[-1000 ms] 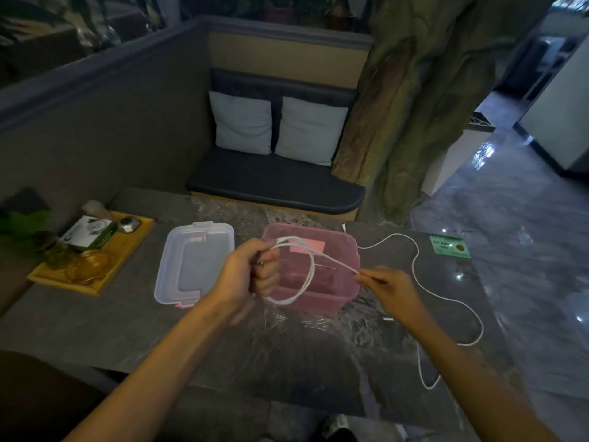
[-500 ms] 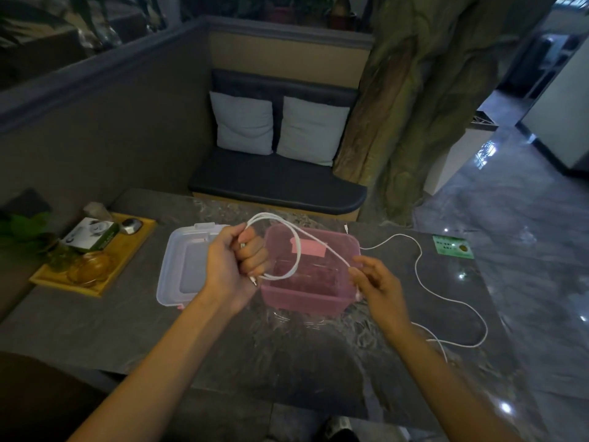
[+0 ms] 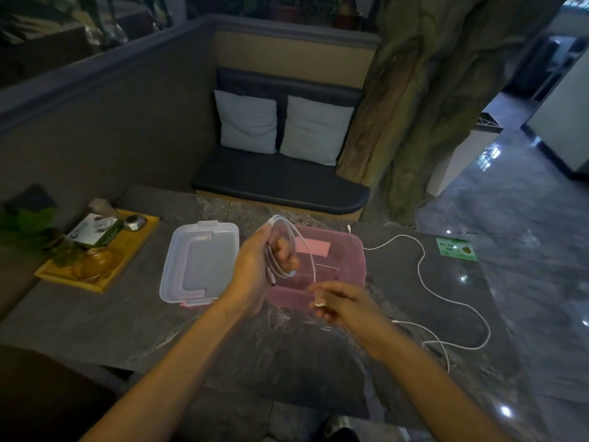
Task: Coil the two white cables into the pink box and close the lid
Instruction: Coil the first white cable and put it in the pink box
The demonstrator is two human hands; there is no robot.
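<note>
Two white cables are in my view. My left hand is clenched around the coiled cable, its loops upright above the open pink box, long axis running near to far. My right hand pinches that cable's free end, a white plug, at the box's near rim. The second cable lies uncoiled on the grey table, snaking from beside the box's far right corner toward me. The clear lid rests flat, left of the box.
</note>
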